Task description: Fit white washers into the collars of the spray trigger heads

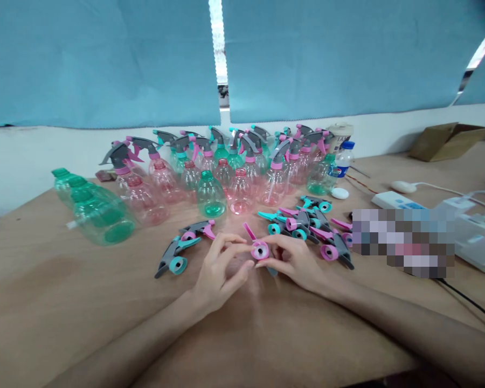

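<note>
My left hand (222,269) and my right hand (295,261) hold a pink-and-grey spray trigger head (260,250) between them, its round collar facing me. The fingertips of each hand pinch the collar from opposite sides. Part of the grey body is hidden behind my fingers. To the left of my left hand lie a teal-collared spray head (178,264) and a pink-collared one (202,229). Several more loose spray heads (303,223) lie in a pile beyond my right hand. Among the bottles behind, a green bottle (210,196) and a pink bottle (240,193) stand with no spray head on.
Several bottles with spray heads (275,178) crowd the back of the wooden table (84,323). Green bottles (105,215) are at the left. A Pepsi-labelled bottle (345,160), a white cap (339,193), a power strip (400,202) with cables and a cardboard box (440,143) are at the right.
</note>
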The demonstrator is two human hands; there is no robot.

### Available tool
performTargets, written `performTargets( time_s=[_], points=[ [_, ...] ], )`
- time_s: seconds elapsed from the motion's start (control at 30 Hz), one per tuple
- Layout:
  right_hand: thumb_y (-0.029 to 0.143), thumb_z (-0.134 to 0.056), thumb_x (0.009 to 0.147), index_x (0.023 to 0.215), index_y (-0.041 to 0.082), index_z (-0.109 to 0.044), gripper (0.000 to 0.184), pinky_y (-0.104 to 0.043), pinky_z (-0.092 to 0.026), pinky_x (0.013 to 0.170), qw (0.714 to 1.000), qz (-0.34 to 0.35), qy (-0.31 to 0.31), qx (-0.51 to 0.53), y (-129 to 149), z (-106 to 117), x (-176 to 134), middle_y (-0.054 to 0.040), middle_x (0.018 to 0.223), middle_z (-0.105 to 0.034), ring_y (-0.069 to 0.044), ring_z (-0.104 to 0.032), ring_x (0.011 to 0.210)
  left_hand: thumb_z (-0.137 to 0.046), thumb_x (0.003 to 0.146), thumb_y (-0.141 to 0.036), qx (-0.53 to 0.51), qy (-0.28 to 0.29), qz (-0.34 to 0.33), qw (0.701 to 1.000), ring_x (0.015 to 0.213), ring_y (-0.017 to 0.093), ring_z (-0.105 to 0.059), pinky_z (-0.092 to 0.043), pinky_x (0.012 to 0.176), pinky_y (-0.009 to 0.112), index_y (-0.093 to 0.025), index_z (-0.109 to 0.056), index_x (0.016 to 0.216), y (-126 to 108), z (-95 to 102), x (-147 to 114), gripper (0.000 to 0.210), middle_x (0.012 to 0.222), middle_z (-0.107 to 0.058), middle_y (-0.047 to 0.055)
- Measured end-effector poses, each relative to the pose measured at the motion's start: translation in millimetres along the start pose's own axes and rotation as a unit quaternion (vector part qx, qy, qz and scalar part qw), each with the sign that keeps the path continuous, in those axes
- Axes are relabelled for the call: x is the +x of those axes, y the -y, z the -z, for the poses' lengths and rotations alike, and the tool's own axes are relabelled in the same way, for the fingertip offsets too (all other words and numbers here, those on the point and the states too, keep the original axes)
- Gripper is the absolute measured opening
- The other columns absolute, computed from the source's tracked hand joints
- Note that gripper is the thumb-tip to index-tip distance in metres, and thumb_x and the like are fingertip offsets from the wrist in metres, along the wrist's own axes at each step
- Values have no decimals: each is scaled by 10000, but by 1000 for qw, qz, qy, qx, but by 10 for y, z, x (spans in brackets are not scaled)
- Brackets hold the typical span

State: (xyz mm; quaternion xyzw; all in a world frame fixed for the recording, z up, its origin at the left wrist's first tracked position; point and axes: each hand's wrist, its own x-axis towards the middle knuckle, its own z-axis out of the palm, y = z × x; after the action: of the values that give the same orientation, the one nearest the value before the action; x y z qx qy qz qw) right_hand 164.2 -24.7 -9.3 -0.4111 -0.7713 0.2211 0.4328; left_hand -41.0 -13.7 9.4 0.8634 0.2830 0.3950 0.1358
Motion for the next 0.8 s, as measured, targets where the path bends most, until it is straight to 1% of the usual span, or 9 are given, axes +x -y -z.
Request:
performTargets(
  time_s=[0.1,0.23,0.33,0.43,0.47,0.53,0.67,0.73,0.8],
  points=[
    [444,-620,829,983,186,-631,301,-232,-413,543,998,43,9,-43,21,36,15,-8,751,-617,-117,-497,580,-471,919,-207,-16,-12,20,1000,921,174,-544,-502,751,285,-197,-602,1013,9,-2,-8,161,1017,-521,63],
    [441,-595,848,983,174,-636,302,-266,-450,619,984,81,-16,-156,41,234,54,-35,784,-586,-145,-539,653,-469,919,-192,13,-9,1,1000,917,177,-561,-499,788,305,-189,-596,987,7,-28,-22,145,1022,-532,70],
    [467,-578,851,929,185,-647,301,-319,-472,701,966,69,-72,-237,9,509,61,-70,872,-594,-199,-574,788,-472,909,-167,43,-8,-19,999,909,178,-572,-494,805,314,-177,-586,949,-2,-37,-25,121,1001,-545,71],
    [530,-566,832,926,159,-658,394,-351,-478,675,941,39,-123,-313,-55,818,33,-95,887,-580,-204,-567,731,-478,897,-144,57,-2,-38,998,899,176,-569,-492,798,307,-170,-576,912,-14,-17,-38,103,960,-561,66],
    [548,-570,820,920,159,-663,412,-350,-480,655,936,32,-126,-327,-74,909,21,-93,880,-578,-193,-558,692,-480,893,-136,61,4,-40,997,890,173,-568,-491,792,303,-170,-574,907,-19,-4,-49,102,948,-565,64],
    [549,-580,813,914,173,-665,399,-336,-485,622,940,18,-106,-324,-96,1050,1,-78,869,-583,-178,-552,662,-485,887,-123,69,16,-38,997,872,168,-563,-489,779,295,-169,-576,906,-29,31,-81,104,928,-569,59],
    [555,-584,803,883,190,-657,381,-325,-498,591,951,-26,-87,-294,-86,1183,23,-69,861,-590,-187,-576,679,-492,882,-114,78,24,-30,996,847,161,-549,-480,761,288,-173,-586,914,-44,136,-175,116,902,-565,50],
    [559,-575,803,883,195,-655,382,-342,-495,598,943,-28,-104,-315,-77,1224,72,-74,854,-589,-202,-583,683,-490,884,-118,88,29,-30,995,847,162,-544,-477,764,293,-176,-588,922,-50,212,-227,120,908,-565,51],
    [553,-554,817,911,194,-653,384,-355,-482,603,921,-22,-143,-363,-84,1266,130,-88,872,-589,-212,-581,677,-483,890,-124,112,35,-26,993,867,170,-545,-473,780,302,-180,-585,933,-53,310,-281,124,923,-567,54]
  ],
)
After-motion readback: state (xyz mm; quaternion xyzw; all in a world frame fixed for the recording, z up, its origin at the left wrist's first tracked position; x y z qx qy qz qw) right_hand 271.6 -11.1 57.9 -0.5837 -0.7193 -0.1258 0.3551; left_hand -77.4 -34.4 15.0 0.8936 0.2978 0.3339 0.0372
